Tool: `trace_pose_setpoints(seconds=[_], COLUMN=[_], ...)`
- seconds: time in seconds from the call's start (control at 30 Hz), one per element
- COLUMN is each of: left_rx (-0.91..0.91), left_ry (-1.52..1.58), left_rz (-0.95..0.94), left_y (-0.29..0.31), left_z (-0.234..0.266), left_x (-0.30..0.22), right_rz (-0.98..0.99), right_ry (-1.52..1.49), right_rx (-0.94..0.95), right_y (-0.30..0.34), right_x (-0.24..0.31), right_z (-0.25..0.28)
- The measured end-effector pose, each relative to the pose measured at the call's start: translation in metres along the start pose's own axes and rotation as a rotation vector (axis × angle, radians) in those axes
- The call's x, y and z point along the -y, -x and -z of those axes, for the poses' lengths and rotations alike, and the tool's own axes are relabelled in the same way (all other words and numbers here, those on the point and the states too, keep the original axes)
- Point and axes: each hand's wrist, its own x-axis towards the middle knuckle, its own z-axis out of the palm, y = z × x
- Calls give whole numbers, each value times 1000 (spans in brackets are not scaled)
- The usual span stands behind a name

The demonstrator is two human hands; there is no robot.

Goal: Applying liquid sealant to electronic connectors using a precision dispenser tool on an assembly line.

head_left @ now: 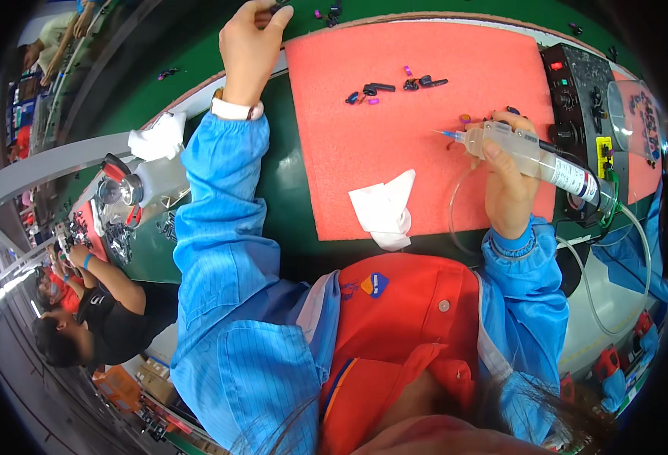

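While the right hand point(510, 182) wraps the clear, blue-tipped plastic syringe point(555, 168), needle pointing left over the pink foam mat point(334, 167), I note the left hand point(252, 42) far up-left, fingers bent, grip unclear.

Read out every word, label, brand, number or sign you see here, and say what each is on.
Nothing reads clearly enough to quote.
White label on the syringe in the right hand: dark print, too small.
Yellow label on the black control box: dark marks, too small.
The black control box itself: pale markings, blurred.
Red shirt: blue-and-orange emblem, no legible lettering.
Co-worker's black shirt: white mark, too small.
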Motion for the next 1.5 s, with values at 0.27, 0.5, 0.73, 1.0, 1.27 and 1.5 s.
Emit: trace_pose_setpoints(seconds=[0.27, 0.5, 0.73, 1.0, 1.27, 1.5], left_rx=[6, 224, 671, 634, 633, 618], left_ry=[-362, 46, 918, 634, 538, 536], left_rz=[-425, -238, 306, 62, 15, -19], left_y=[-7, 5, 92, 111, 111, 111], left_z=[-34, -23, 5, -20, -21, -22], left_x=[-23, -24, -84, -74, -76, -75], right_rz=[-12, 12, 99, 131, 106, 91], right_ry=[7, 37, -19, 182, 282, 312], right_rx=[1, -23, 62, 136, 178, 186], right_y=[-1, -4, 2, 5, 6, 6], right_x=[-4, -3, 0, -8, -10, -9], right_z=[0, 1, 4, -2, -5, -6])
